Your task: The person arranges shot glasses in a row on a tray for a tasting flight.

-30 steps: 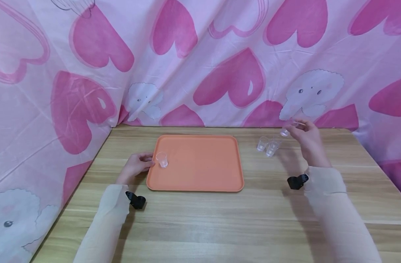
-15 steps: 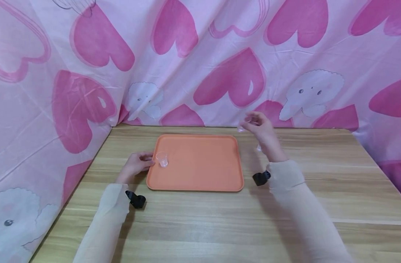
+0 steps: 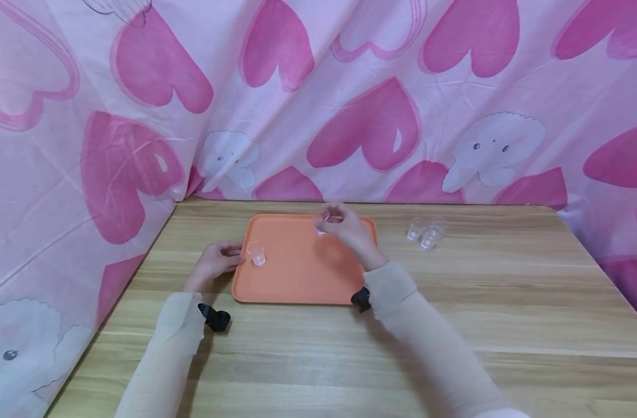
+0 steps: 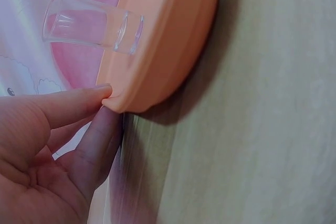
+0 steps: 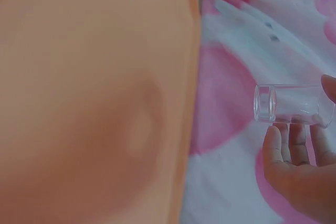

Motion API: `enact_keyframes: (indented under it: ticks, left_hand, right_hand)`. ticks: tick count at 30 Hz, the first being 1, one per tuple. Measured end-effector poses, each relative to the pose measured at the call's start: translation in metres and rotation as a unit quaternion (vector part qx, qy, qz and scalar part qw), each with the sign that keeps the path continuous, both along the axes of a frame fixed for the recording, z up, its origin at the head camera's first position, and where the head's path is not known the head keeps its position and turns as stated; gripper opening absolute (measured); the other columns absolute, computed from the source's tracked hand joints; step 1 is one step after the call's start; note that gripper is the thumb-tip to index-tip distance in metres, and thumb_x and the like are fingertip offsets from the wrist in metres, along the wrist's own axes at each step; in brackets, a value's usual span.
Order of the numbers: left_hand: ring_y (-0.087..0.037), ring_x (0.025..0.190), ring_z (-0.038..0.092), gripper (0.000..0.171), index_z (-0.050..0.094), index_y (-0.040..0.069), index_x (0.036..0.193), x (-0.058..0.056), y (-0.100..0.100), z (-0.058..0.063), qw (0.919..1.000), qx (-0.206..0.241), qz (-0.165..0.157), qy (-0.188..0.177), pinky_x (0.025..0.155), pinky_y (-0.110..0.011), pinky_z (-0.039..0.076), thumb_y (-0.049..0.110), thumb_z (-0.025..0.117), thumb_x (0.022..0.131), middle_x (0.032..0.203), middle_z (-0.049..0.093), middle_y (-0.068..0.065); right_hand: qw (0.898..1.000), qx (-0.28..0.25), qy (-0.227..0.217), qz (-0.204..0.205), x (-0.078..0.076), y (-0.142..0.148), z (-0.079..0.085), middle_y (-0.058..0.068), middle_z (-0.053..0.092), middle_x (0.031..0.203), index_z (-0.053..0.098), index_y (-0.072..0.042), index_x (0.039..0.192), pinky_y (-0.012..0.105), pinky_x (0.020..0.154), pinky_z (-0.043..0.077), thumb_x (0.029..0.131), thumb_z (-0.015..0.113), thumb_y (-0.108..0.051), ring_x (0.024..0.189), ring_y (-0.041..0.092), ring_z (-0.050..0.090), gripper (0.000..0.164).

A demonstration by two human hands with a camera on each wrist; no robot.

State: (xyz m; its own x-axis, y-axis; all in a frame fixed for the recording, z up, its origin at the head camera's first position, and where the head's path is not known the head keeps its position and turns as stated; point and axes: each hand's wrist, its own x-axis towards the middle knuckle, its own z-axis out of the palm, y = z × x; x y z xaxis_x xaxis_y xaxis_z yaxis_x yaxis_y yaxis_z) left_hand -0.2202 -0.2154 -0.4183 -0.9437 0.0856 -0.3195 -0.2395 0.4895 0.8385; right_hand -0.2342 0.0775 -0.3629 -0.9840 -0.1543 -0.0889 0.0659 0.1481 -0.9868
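Before me, pink cloth [image 3: 339, 110] with darker hearts [image 3: 367, 125] and white animals [image 3: 498, 148] lines the far and left edges of my wood-grain counter [image 3: 318, 360].

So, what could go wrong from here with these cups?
The held cup in the right hand is above the orange tray; it might slip or land tipped. The left hand pinches the tray's rim beside the standing cup, so a tug could topple that one.
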Motion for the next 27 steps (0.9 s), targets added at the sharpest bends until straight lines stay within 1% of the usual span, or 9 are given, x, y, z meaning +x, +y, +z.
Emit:
enact_keyframes:
  ticks: [3,6,8,10,12,15,21,24,27]
  left_hand:
    - [-0.011,0.097,0.063,0.046,0.045,-0.007,0.137,0.001,0.000,0.001,1.0000,-0.001,0.001,-0.005,0.091,-0.031,0.056,0.007,0.056,0.095,0.132,0.053,-0.028]
    - [-0.015,0.104,0.062,0.046,0.044,-0.006,0.138,0.002,-0.001,0.002,0.9999,-0.003,0.004,-0.010,0.094,-0.032,0.055,0.008,0.057,0.095,0.135,0.051,-0.028]
    - [-0.018,0.107,0.062,0.047,0.044,-0.006,0.138,0.002,-0.002,0.003,0.9999,-0.005,0.006,-0.012,0.095,-0.033,0.054,0.008,0.057,0.095,0.136,0.050,-0.028]
    - [-0.019,0.108,0.061,0.047,0.044,-0.006,0.138,0.003,-0.002,0.003,0.9999,-0.007,0.004,-0.011,0.095,-0.033,0.054,0.008,0.057,0.095,0.137,0.050,-0.029]
    - [-0.018,0.107,0.061,0.047,0.044,-0.006,0.138,0.003,-0.003,0.004,0.9999,-0.008,0.003,-0.011,0.095,-0.033,0.054,0.008,0.057,0.095,0.137,0.050,-0.029]
    - [-0.016,0.105,0.061,0.047,0.044,-0.005,0.138,0.003,-0.003,0.004,0.9999,-0.008,0.004,-0.013,0.095,-0.033,0.054,0.008,0.056,0.095,0.136,0.050,-0.028]
    - [-0.016,0.106,0.062,0.046,0.044,-0.005,0.138,0.002,0.000,0.003,0.9999,-0.007,0.006,-0.015,0.095,-0.032,0.054,0.007,0.056,0.096,0.136,0.051,-0.028]
    - [-0.019,0.108,0.062,0.047,0.044,-0.005,0.139,0.001,0.000,0.002,0.9998,-0.006,0.005,-0.017,0.095,-0.033,0.054,0.008,0.056,0.095,0.137,0.050,-0.028]
    - [-0.023,0.111,0.062,0.047,0.044,-0.004,0.139,0.000,0.001,0.002,0.9997,-0.007,0.005,-0.021,0.097,-0.034,0.053,0.009,0.056,0.096,0.137,0.050,-0.027]
  right_hand:
    - [1.000,-0.004,-0.010,0.013,0.003,-0.016,-0.008,0.013,0.056,0.110,0.054,-0.001,0.123,0.043,0.098,0.052,0.085,0.067,-0.003,0.097,0.016,0.057,0.041]
    - [0.999,-0.008,-0.018,0.027,0.006,-0.030,-0.016,0.019,0.056,0.114,0.053,0.002,0.124,0.039,0.092,0.055,0.084,0.067,-0.001,0.097,0.018,0.058,0.043]
    - [0.999,-0.001,-0.022,0.033,0.008,-0.038,-0.021,0.019,0.057,0.114,0.054,0.003,0.125,0.036,0.087,0.056,0.083,0.067,-0.001,0.099,0.019,0.059,0.044]
    - [0.999,0.008,-0.027,0.038,0.009,-0.045,-0.024,0.019,0.058,0.113,0.055,0.003,0.124,0.034,0.086,0.056,0.083,0.068,-0.001,0.102,0.022,0.060,0.044]
    - [0.999,0.022,-0.028,0.042,0.011,-0.051,-0.028,0.018,0.059,0.112,0.056,0.002,0.123,0.031,0.085,0.055,0.083,0.068,-0.002,0.105,0.024,0.061,0.043]
    - [0.998,0.023,-0.028,0.049,0.014,-0.059,-0.032,0.018,0.059,0.112,0.056,0.003,0.122,0.027,0.083,0.055,0.082,0.068,-0.001,0.106,0.026,0.061,0.042]
    - [0.998,0.001,-0.029,0.054,0.015,-0.069,-0.041,0.016,0.058,0.105,0.056,0.006,0.118,0.021,0.073,0.054,0.079,0.067,0.003,0.095,0.019,0.057,0.041]
    - [0.998,0.004,-0.035,0.055,0.017,-0.072,-0.043,0.018,0.059,0.108,0.057,0.005,0.118,0.020,0.073,0.054,0.079,0.067,0.003,0.095,0.019,0.057,0.041]
    - [0.998,0.016,-0.031,0.057,0.018,-0.074,-0.044,0.019,0.059,0.113,0.057,0.003,0.119,0.020,0.076,0.053,0.080,0.068,0.003,0.101,0.022,0.058,0.041]
